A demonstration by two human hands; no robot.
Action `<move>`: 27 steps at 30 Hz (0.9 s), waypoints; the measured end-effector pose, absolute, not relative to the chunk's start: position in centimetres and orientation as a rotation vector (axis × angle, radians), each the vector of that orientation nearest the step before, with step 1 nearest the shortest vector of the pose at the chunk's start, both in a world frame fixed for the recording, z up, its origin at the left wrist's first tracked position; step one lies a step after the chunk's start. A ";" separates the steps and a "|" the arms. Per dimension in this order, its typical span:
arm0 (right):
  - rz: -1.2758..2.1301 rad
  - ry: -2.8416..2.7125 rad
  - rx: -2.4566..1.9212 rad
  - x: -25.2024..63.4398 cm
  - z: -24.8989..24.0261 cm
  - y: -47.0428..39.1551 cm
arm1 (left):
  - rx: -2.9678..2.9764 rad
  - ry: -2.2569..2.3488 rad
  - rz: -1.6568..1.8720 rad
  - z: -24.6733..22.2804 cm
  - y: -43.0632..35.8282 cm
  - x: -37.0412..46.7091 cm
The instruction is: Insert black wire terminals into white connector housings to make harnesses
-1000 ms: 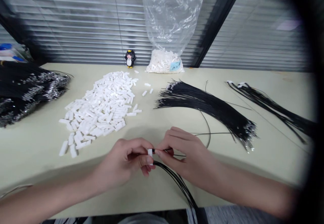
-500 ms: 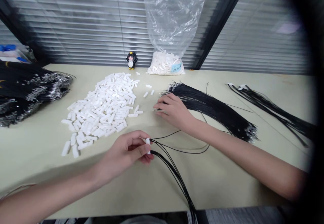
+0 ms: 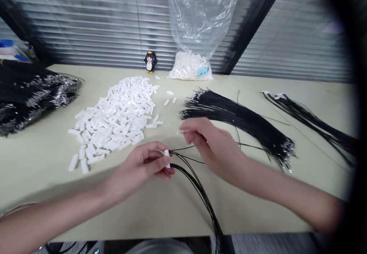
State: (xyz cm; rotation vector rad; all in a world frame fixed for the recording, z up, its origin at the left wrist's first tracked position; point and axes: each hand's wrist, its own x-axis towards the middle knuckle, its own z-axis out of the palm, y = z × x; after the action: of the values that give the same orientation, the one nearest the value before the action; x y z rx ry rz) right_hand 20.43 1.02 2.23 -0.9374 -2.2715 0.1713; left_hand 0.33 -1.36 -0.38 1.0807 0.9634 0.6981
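My left hand (image 3: 151,160) is closed in a pinch around a white connector housing (image 3: 167,158). Several black wires (image 3: 197,192) come out of the housing's right side and curve down over the table's front edge. My right hand (image 3: 209,141), somewhat blurred, hovers to the right of the housing with thumb and forefinger pressed together. A thin black wire (image 3: 249,145) trails out behind it, seemingly from the pinch; a small pale tip shows just ahead of the fingers. Behind that hand lies a bundle of black wires (image 3: 237,112) with metal terminals at both ends.
White housings (image 3: 120,112) are heaped left of centre. A clear bag (image 3: 192,66) of white pieces and a penguin figurine (image 3: 150,62) stand by the blinds. Black wire bundles (image 3: 40,93) lie far left, and wired housings (image 3: 309,120) on the right.
My right hand has drawn back from the ends of the wire bundle, toward me and closer to the housing, its fingers now pinched. My left hand keeps its grip. The view has tilted slightly downward.
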 end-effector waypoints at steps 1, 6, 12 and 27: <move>0.177 -2.310 -0.938 20.6 2.1 0.1 | 1.087 0.959 0.698 -0.4 -1.4 0.3; 0.054 -2.413 -0.864 21.0 1.2 -1.3 | 1.111 0.933 0.685 -0.3 -1.5 0.3; 0.239 -2.317 -0.972 20.6 1.3 -1.0 | 1.165 0.919 0.647 -0.2 -1.8 0.2; 0.022 -2.374 -0.854 20.5 1.2 -1.3 | 1.197 0.918 0.644 0.0 -2.0 0.1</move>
State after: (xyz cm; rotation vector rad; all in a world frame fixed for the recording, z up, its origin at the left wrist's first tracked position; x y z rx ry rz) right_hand 20.54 -1.32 1.24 -0.8545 -2.3740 0.0219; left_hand 0.14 -1.97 -0.01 1.1968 0.9178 0.6439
